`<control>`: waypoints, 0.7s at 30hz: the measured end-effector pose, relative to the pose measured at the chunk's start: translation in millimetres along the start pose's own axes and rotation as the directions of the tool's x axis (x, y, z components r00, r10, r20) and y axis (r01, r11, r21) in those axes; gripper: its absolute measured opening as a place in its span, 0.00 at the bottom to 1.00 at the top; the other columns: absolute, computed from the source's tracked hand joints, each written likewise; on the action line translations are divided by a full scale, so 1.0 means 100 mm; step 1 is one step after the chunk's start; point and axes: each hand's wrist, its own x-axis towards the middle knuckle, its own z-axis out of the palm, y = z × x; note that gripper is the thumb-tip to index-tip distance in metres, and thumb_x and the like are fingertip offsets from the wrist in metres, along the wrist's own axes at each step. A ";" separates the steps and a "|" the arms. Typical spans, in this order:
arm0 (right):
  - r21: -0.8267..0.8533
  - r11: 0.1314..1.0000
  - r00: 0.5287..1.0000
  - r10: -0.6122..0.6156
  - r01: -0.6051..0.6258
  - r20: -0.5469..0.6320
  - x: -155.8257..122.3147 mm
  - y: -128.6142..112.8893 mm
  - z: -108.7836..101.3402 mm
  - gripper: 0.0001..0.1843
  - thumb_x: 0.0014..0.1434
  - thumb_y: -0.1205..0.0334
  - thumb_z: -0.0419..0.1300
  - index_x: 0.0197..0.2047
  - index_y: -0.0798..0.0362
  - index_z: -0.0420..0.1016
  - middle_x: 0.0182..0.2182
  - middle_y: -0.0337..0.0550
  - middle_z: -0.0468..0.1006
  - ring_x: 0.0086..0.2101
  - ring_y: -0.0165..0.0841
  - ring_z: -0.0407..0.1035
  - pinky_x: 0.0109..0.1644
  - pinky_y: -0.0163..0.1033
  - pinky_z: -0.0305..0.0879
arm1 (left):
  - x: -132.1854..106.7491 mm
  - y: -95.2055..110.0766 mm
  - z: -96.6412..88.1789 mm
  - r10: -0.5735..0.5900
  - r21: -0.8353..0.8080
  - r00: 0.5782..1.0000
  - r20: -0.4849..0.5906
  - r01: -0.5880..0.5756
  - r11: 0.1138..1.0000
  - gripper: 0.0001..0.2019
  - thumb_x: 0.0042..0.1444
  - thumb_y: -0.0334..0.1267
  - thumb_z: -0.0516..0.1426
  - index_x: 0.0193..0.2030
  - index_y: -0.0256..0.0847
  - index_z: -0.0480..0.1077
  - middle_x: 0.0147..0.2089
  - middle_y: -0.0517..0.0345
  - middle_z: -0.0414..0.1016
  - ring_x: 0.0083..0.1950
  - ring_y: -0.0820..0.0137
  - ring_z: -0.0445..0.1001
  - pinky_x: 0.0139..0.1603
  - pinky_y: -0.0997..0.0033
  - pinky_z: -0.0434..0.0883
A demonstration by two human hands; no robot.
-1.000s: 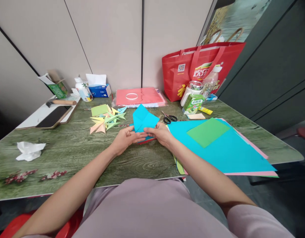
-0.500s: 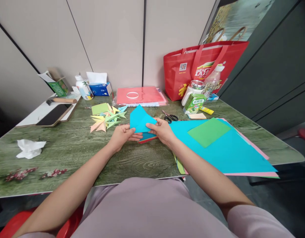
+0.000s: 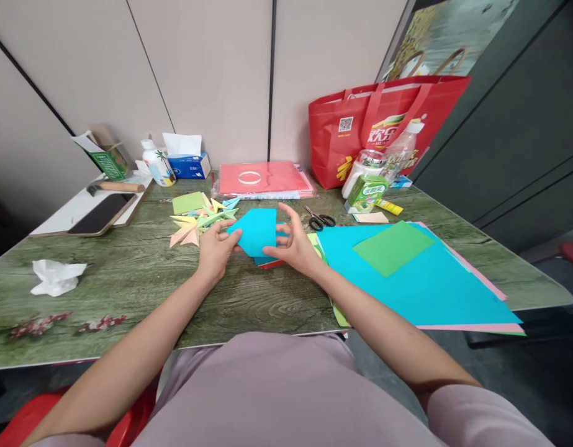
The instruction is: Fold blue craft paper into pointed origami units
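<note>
Both my hands hold a folded blue paper (image 3: 257, 231) just above the green wood-grain table (image 3: 128, 279). My left hand (image 3: 215, 247) pinches its left corner with thumb and fingers. My right hand (image 3: 292, 245) grips its right side, the thumb on the front and the other fingers spread behind it. Under the paper lies a small stack of blue and red sheets (image 3: 270, 262). Just left of my hands is a pile of folded paper stars (image 3: 200, 222) in yellow, green, peach and blue.
Large blue, green and pink sheets (image 3: 416, 273) cover the right of the table. Scissors (image 3: 320, 219), a glue stick (image 3: 387, 207), jars and a red bag (image 3: 383, 127) stand behind. A red folder (image 3: 262, 180), tissue box (image 3: 188, 164), phone (image 3: 100, 214) and crumpled tissue (image 3: 56, 277) lie left and back.
The blue paper was turned from standing with a point up to a flatter, squarer shape, and shifted slightly left. My right fingers have spread out behind it.
</note>
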 end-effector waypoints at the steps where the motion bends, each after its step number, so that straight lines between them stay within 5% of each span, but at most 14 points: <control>1: 0.006 1.000 1.000 -0.003 0.003 0.023 0.00 -0.02 -0.01 0.47 0.39 0.66 0.66 0.59 0.41 0.48 0.43 0.41 0.70 0.31 0.29 0.70 0.33 0.36 0.71 | 0.00 0.01 0.00 0.016 0.017 1.000 -0.013 -0.016 1.000 0.20 0.37 0.39 0.64 0.39 0.35 0.68 0.20 0.64 0.71 0.21 0.72 0.70 0.25 0.71 0.70; 5: 0.037 0.999 0.973 0.005 -0.014 0.229 -0.02 0.00 0.00 0.23 0.44 0.69 0.59 0.46 0.48 0.69 0.43 0.41 0.72 0.40 0.32 0.70 0.40 0.37 0.71 | 0.01 0.02 -0.01 0.050 0.034 0.999 -0.022 -0.049 0.998 0.21 0.41 0.39 0.62 0.43 0.36 0.66 0.20 0.64 0.71 0.19 0.74 0.68 0.23 0.74 0.68; 7: 0.053 0.998 0.964 0.009 -0.025 0.266 -0.02 0.03 0.03 0.22 0.44 0.71 0.57 0.45 0.50 0.70 0.39 0.40 0.74 0.40 0.32 0.71 0.42 0.38 0.70 | 0.01 0.01 -0.01 0.080 0.019 0.997 -0.021 -0.080 0.997 0.24 0.42 0.39 0.62 0.48 0.38 0.64 0.19 0.66 0.70 0.19 0.76 0.67 0.23 0.77 0.67; 11: 0.064 0.997 0.980 0.028 -0.042 0.196 0.01 0.06 0.04 0.21 0.45 0.71 0.58 0.45 0.51 0.71 0.36 0.38 0.76 0.38 0.31 0.72 0.45 0.40 0.69 | -0.02 0.02 0.01 0.154 -0.049 0.986 0.066 -0.151 0.987 0.29 0.44 0.39 0.62 0.54 0.45 0.60 0.26 0.64 0.72 0.25 0.75 0.70 0.28 0.77 0.68; 14: 0.067 0.997 0.992 0.021 -0.029 0.123 0.02 0.05 0.02 0.20 0.44 0.67 0.62 0.43 0.50 0.73 0.41 0.39 0.76 0.41 0.32 0.72 0.47 0.40 0.68 | -0.04 0.01 0.02 0.163 -0.068 0.975 0.151 -0.154 0.986 0.22 0.45 0.40 0.62 0.49 0.45 0.66 0.32 0.59 0.74 0.32 0.72 0.72 0.33 0.74 0.69; 17: 0.073 0.997 0.996 0.028 -0.034 0.086 0.03 0.04 0.00 0.19 0.42 0.64 0.64 0.42 0.51 0.74 0.43 0.41 0.75 0.41 0.33 0.72 0.48 0.41 0.69 | -0.04 -0.01 0.01 0.149 -0.077 0.972 0.182 -0.137 0.988 0.15 0.46 0.40 0.61 0.42 0.41 0.72 0.38 0.56 0.75 0.38 0.69 0.72 0.38 0.72 0.68; 21: 0.060 0.998 0.995 0.030 -0.036 0.099 0.02 0.06 0.01 0.19 0.41 0.62 0.65 0.41 0.51 0.74 0.42 0.41 0.75 0.40 0.34 0.72 0.48 0.42 0.69 | -0.03 -0.02 0.02 0.091 -0.164 0.954 0.287 -0.045 0.985 0.17 0.47 0.39 0.62 0.45 0.40 0.72 0.44 0.53 0.75 0.41 0.67 0.72 0.41 0.70 0.68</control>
